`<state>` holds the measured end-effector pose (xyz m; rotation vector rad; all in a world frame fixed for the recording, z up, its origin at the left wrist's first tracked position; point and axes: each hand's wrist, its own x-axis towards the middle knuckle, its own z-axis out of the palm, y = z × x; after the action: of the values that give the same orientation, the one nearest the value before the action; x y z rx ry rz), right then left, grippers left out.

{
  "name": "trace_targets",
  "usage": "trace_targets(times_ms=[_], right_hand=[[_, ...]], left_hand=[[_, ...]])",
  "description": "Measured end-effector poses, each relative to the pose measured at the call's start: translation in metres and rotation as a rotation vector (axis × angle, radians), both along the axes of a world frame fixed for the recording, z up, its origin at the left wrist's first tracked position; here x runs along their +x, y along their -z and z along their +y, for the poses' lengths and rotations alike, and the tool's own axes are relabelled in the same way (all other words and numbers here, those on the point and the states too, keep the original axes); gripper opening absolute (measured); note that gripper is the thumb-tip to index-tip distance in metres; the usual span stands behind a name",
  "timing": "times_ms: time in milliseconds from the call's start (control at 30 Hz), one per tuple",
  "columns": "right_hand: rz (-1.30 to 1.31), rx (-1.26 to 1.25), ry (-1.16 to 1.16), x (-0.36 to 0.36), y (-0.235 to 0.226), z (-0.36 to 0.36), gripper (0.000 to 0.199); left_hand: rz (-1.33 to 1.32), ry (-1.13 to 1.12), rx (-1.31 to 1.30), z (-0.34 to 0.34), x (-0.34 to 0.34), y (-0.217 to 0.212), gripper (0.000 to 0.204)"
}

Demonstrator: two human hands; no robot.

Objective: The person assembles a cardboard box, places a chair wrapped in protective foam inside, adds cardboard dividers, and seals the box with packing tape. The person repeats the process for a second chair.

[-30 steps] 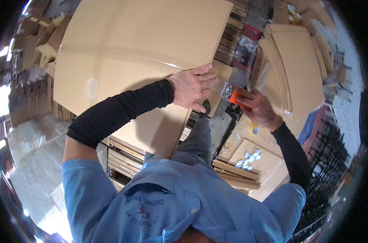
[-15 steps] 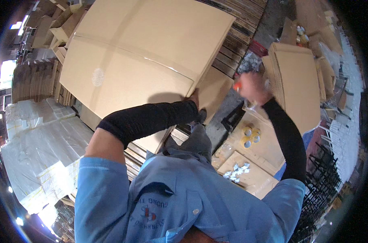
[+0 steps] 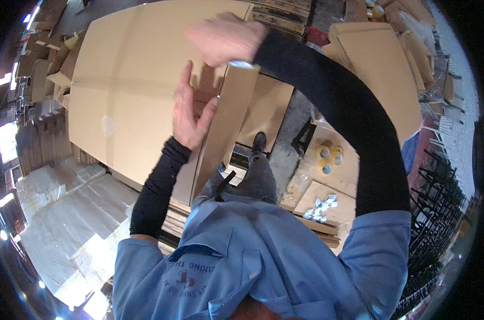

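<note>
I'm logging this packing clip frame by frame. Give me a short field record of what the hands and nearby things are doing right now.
left hand: flat against the raised cardboard flap
right hand: on the flap's top edge, arm arched over
large cardboard box: lying on wooden pallets
tape rolls: on flat cardboard to the right
small white pieces: on another cardboard sheet
white stacked sheets: lower left

Wooden pallets [image 3: 284, 13] carry flat cardboard sheets [image 3: 130, 101]; tape rolls [image 3: 329, 157] lie on floor cardboard [image 3: 343, 176].
</note>
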<state>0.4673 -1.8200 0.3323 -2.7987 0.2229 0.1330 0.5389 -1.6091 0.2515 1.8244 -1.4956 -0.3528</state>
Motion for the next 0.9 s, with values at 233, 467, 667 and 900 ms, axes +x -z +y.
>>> trace_targets(times_ms=[233,467,667,900], right_hand=[[0.109,0.045,0.313,-0.249,0.102,-0.03,0.031],[-0.696,0.21,0.114,-0.137,-0.009,-0.024,0.035],[-0.11,-0.009,0.07,0.048,0.031,-0.018,0.025],[-0.09,-0.036,-0.073,-0.018,0.029,-0.01,0.023]], left_hand=[[-0.472,0.196,-0.147,-0.11,0.017,0.04,0.079],[0.151,-0.736,-0.499,-0.055,0.109,0.083,0.068],[0.049,-0.726,-0.328,-0.03,0.071,0.073,0.071],[-0.351,-0.173,-0.181,-0.023,0.055,0.049,0.084]])
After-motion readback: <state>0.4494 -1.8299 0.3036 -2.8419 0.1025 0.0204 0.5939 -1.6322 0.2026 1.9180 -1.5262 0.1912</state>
